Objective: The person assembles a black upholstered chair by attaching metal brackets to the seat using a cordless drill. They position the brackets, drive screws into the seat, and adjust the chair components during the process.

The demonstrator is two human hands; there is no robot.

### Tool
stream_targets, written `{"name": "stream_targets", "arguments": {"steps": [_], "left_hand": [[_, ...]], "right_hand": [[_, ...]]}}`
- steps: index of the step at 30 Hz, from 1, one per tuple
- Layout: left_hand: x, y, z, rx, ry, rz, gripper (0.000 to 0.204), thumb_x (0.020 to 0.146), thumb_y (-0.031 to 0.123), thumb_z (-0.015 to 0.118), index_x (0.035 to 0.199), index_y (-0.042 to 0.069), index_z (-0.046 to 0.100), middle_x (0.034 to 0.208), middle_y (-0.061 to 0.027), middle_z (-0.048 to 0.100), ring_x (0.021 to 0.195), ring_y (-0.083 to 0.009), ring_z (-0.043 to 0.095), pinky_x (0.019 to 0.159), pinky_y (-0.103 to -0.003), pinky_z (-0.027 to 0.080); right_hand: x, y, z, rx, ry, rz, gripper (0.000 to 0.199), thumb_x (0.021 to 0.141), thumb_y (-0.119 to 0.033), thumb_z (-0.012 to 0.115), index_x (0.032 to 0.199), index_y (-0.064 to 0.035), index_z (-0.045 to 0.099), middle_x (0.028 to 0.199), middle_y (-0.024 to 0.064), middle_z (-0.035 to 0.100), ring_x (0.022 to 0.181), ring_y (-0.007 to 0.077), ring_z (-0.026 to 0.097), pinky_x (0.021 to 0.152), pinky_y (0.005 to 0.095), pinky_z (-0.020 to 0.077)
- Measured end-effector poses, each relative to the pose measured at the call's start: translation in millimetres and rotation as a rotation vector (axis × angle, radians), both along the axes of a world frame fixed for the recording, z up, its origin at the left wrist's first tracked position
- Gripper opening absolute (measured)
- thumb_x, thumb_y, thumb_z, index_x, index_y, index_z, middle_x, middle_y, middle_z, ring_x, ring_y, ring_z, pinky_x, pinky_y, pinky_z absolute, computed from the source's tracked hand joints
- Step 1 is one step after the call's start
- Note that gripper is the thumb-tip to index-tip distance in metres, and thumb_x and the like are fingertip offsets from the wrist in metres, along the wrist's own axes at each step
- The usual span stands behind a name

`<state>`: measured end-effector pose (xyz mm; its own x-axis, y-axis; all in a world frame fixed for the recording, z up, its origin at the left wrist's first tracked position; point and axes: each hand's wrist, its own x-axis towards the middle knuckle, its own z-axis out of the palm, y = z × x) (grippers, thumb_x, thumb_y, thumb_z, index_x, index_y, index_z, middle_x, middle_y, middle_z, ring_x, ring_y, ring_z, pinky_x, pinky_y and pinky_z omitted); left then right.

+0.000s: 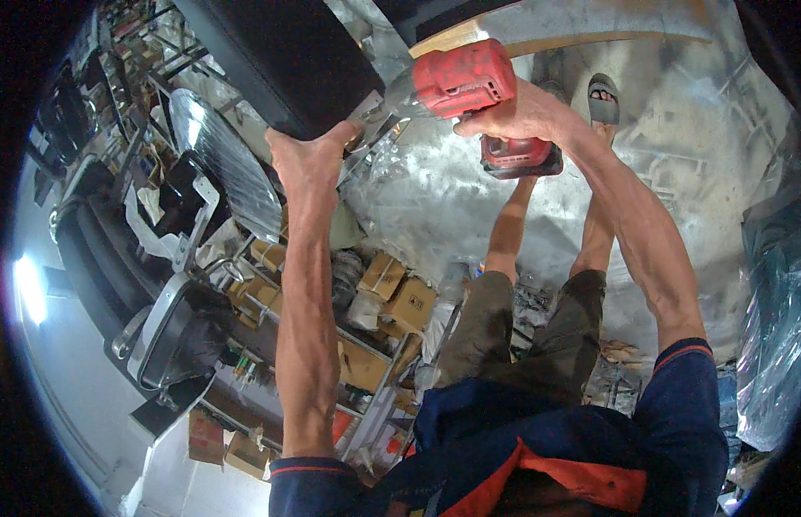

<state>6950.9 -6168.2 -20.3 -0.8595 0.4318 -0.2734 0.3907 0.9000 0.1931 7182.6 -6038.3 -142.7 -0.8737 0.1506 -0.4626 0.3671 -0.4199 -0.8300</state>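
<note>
My right hand [525,112] is wrapped round the handle of a red and black cordless drill [465,77]. The drill's grey front end points left, toward a metal bracket [366,110] at the end of a long black padded cushion [288,65]. My left hand [312,153] grips the near end of that cushion, thumb on the right beside the bracket. Its other fingers are mostly hidden behind the cushion. Whether the drill's tip touches the bracket is too small to tell.
A plastic-wrapped panel [224,159] and black chair parts [116,258] stand at the left. Cardboard boxes [409,302] crowd a rack below my left arm. A wood-edged black piece [573,39] lies at the top, and clear plastic wrapping [771,345] at the right.
</note>
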Motion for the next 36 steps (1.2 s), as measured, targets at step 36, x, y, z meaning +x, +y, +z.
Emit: {"name": "stream_targets", "arguments": {"steps": [36], "left_hand": [[174,-65,-345,-0.027,-0.836,-0.271,0.028,0.099,0.023,0.064,0.117,0.002,0.070,0.102,-0.0112,0.076,0.090,-0.0182,0.071,0.074,-0.034,0.056]], "right_hand": [[212,-290,-169,-0.571,-0.464,-0.461,0.056,0.076,-0.032,0.094,0.122,-0.0090,0.070,0.113,0.0060,0.075,0.103,0.0187,0.071,0.092,0.0395,0.0590]]}}
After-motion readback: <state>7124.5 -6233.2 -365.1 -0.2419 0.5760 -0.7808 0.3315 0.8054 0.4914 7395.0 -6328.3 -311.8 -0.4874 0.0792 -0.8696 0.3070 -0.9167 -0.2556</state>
